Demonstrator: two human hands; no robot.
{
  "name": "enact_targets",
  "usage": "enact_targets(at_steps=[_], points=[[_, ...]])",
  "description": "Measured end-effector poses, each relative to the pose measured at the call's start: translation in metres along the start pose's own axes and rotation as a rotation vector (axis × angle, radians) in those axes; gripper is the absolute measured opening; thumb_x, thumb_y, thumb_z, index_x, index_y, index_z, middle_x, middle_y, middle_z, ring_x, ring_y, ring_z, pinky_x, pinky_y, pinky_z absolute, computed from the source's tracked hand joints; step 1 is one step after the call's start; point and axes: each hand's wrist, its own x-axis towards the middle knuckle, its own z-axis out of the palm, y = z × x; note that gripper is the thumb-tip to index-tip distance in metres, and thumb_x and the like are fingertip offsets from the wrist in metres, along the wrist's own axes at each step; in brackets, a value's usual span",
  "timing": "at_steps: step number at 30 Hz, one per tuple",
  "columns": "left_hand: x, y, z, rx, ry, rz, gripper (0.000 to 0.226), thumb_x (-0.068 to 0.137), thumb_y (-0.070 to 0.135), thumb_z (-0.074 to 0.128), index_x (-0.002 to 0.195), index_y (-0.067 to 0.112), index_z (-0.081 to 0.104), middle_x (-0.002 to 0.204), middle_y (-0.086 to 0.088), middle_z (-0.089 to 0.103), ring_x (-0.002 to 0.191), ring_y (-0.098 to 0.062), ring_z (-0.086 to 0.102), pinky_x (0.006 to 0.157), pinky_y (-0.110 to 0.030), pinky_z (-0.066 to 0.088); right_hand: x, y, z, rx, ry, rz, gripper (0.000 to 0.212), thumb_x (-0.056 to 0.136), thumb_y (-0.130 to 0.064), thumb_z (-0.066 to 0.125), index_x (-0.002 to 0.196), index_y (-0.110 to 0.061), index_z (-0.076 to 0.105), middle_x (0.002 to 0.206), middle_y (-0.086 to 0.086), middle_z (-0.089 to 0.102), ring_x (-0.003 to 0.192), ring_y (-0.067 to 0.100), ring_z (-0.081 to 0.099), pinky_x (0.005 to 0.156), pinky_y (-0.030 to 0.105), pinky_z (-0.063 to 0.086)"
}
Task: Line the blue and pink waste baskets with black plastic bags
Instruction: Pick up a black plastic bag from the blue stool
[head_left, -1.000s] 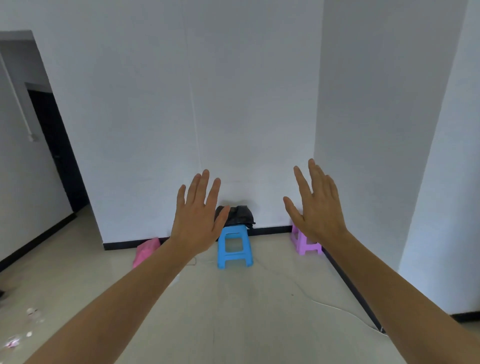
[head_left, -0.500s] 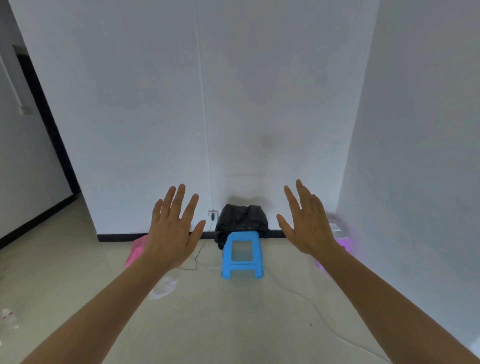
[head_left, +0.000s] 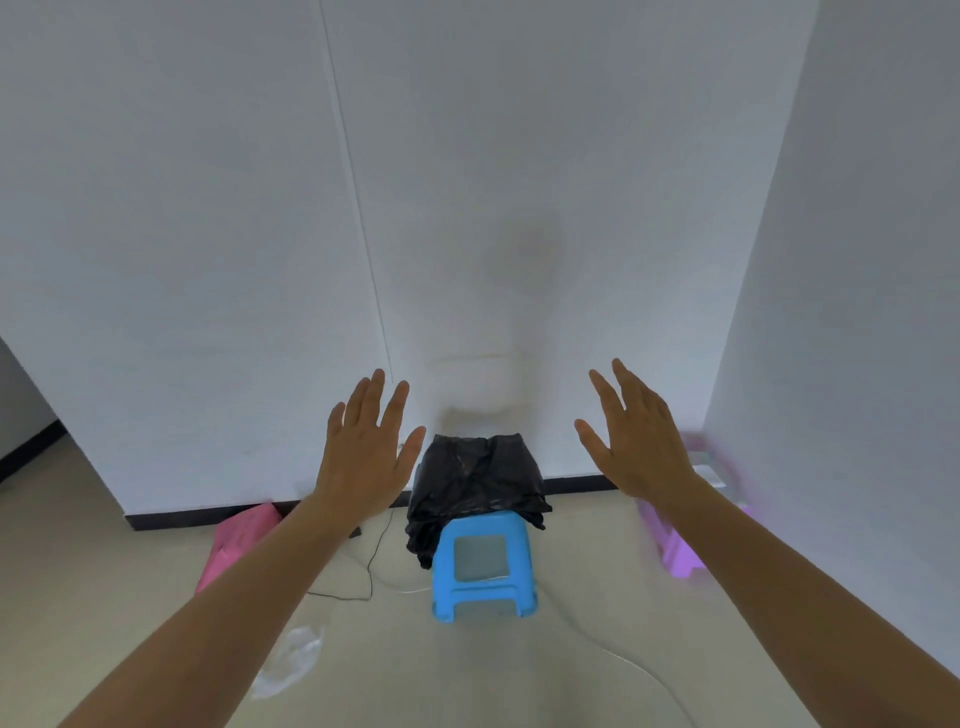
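My left hand (head_left: 366, 457) and my right hand (head_left: 636, 441) are raised in front of me, palms forward, fingers spread, holding nothing. Between them, against the far white wall, a black plastic bag (head_left: 475, 486) is draped over something that it hides, just behind a small blue stool (head_left: 483, 569). A pink object (head_left: 236, 543) lies on the floor at the wall's base, left of my left forearm; I cannot tell if it is a basket.
A purple stool (head_left: 675, 545) stands at the right wall, partly behind my right arm. Thin cables (head_left: 371, 571) run over the beige floor by the blue stool. A clear plastic scrap (head_left: 293, 660) lies on the floor at lower left.
The view has closed in on the wall and the blue stool, which now look larger. The doorway at the left has left the frame. Both hands stay raised and spread.
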Motion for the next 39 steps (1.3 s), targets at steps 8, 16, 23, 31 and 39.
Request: enact_targets(at_steps=[8, 16, 23, 31, 39], points=[[0.167, -0.018, 0.173, -0.067, -0.158, -0.162, 0.068, 0.100, 0.046, 0.032, 0.154, 0.011, 0.010, 0.161, -0.017, 0.011, 0.148, -0.032, 0.015, 0.116, -0.051, 0.023, 0.155, 0.086, 0.156, -0.008, -0.259, 0.040, 0.068, 0.099, -0.049, 0.039, 0.156, -0.015, 0.020, 0.163, 0.017, 0.015, 0.146, 0.034, 0.024, 0.116, 0.047, 0.026], [0.249, -0.093, 0.324, -0.060, -0.422, -0.193, 0.062, 0.094, 0.037, 0.048, 0.147, 0.009, 0.029, 0.158, -0.018, 0.019, 0.144, -0.033, 0.022, 0.111, -0.050, 0.030, 0.263, 0.098, 0.319, -0.030, -0.544, 0.021, 0.068, 0.098, -0.048, 0.041, 0.155, -0.015, 0.022, 0.161, 0.015, 0.020, 0.146, 0.031, 0.024, 0.114, 0.046, 0.028], [0.248, -0.165, 0.529, -0.150, -0.778, -0.234, 0.056, 0.094, 0.036, 0.050, 0.142, 0.010, 0.038, 0.154, -0.018, 0.027, 0.140, -0.034, 0.026, 0.109, -0.050, 0.032, 0.239, 0.091, 0.523, 0.015, -0.852, 0.121, 0.086, 0.090, -0.060, 0.050, 0.156, -0.016, 0.016, 0.160, 0.016, 0.021, 0.144, 0.034, 0.025, 0.115, 0.047, 0.028], [0.194, -0.185, 0.709, -0.082, -0.963, 0.020, 0.069, 0.086, 0.048, 0.057, 0.142, 0.013, 0.037, 0.157, -0.024, 0.016, 0.146, -0.040, 0.010, 0.113, -0.052, 0.021, 0.162, 0.068, 0.692, -0.112, -1.020, 0.142, 0.077, 0.088, -0.031, 0.068, 0.152, -0.013, 0.031, 0.159, 0.019, 0.025, 0.145, 0.038, 0.023, 0.113, 0.049, 0.029], [0.228, -0.178, 0.737, -0.152, -0.697, 0.033, 0.015, 0.091, 0.020, 0.052, 0.093, 0.010, 0.063, 0.095, -0.012, 0.057, 0.089, -0.034, 0.051, 0.073, -0.043, 0.036, 0.185, 0.079, 0.699, -0.026, -0.736, 0.280, 0.023, 0.095, -0.011, 0.047, 0.111, -0.014, 0.063, 0.103, 0.007, 0.067, 0.099, 0.031, 0.059, 0.082, 0.040, 0.042]])
